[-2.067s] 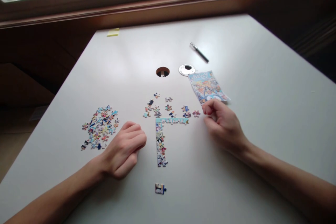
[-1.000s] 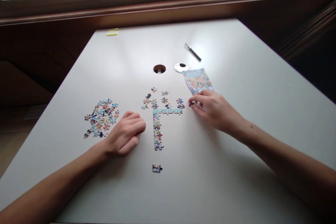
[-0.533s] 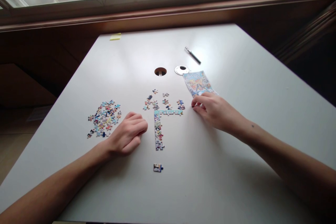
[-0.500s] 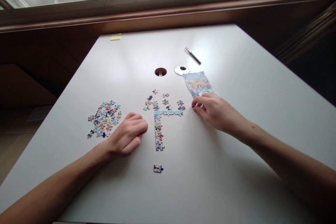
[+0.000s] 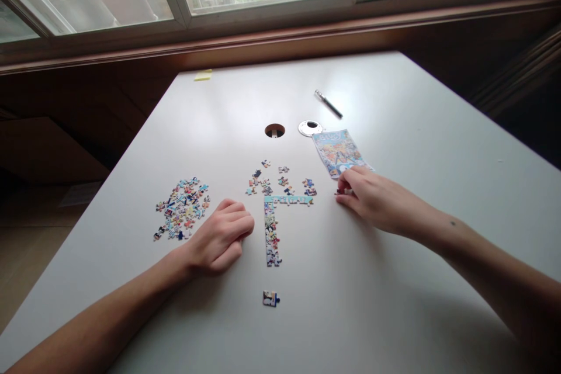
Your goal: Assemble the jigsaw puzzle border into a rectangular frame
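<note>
Head view: right hand (image 5: 377,201) pinches 1 puzzle piece (image 5: 339,191) near 1 leaflet (image 5: 339,151); left hand (image 5: 224,236) fisted.

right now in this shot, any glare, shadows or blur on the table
All in the head view: pale glare on the table around the pen; soft shadows below the left hand and right hand; prints on the puzzle pile too small to read.
</note>
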`<state>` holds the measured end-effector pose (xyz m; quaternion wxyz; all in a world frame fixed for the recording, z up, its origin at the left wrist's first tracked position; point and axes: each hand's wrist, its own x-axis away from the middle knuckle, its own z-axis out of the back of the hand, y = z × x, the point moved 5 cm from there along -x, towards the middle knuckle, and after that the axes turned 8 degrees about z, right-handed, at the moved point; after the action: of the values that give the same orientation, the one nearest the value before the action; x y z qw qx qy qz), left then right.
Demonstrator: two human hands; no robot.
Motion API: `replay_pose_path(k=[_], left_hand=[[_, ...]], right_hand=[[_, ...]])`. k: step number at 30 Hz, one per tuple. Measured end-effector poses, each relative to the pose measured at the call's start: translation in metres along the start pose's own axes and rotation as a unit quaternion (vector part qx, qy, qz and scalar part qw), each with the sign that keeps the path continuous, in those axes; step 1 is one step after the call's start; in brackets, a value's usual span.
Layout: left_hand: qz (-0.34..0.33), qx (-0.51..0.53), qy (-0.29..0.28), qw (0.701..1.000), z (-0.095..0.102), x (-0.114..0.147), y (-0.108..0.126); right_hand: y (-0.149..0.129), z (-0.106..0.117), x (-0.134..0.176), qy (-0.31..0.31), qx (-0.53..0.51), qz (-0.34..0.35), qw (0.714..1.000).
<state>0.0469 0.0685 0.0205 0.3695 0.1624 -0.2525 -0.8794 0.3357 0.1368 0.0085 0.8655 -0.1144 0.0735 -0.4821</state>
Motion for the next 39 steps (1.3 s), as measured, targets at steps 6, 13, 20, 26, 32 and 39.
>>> replay_pose_path(k=[6,13,20,26,32,39], left_hand=[[0.001,0.01,-0.006,1.0,-0.004,0.002,-0.005],[-0.006,0.014,-0.002,1.0,-0.005,0.002,-0.007],[-0.004,0.002,-0.006,1.0,-0.005,0.002,-0.006],[-0.009,0.008,-0.002,1.0,-0.005,0.003,-0.007],[-0.008,0.012,-0.009,1.0,-0.007,0.003,-0.009],[-0.004,0.017,-0.011,1.0,-0.006,0.003,-0.007]], right_hand=[[-0.005,0.003,-0.004,0.029,-0.043,-0.005,0.999],[-0.006,0.005,-0.008,0.065,-0.075,0.022,0.995],[-0.008,0.004,-0.007,0.095,-0.098,0.053,0.989],[-0.012,0.003,-0.008,0.108,-0.099,0.095,0.985],[-0.013,-0.001,-0.009,0.158,-0.083,0.142,0.974],[-0.013,-0.001,-0.007,0.165,-0.088,0.147,0.971]])
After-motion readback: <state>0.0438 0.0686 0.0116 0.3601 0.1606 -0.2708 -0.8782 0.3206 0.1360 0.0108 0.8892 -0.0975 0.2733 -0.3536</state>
